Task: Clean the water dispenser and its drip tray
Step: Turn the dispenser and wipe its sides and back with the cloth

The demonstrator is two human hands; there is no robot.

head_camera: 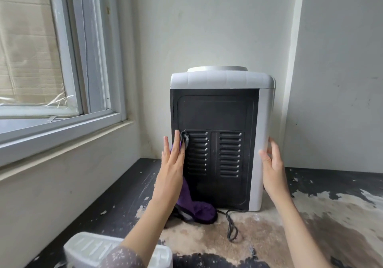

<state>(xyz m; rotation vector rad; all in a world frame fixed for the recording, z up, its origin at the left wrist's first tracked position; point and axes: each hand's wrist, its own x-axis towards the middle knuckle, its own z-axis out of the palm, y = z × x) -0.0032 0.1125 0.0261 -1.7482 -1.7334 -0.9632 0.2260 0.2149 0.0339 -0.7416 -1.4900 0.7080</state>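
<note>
A white table-top water dispenser (pixel 221 80) stands with its black vented back panel (pixel 215 112) turned toward me. My left hand (pixel 173 160) presses a purple and grey cloth (pixel 195 207) flat against the panel's left edge beside the vent slots, fingers straight. The cloth's loose end hangs down and lies on the counter. My right hand (pixel 272 166) rests on the dispenser's white right side with relaxed fingers. The white slotted drip tray (pixel 89 247) lies at the bottom left, partly hidden by my left forearm.
The dispenser sits on a worn black counter (pixel 331 216) with peeled patches. Its black power cord (pixel 231 226) trails toward me. A window with a grey frame (pixel 68 60) is on the left, white walls behind and to the right.
</note>
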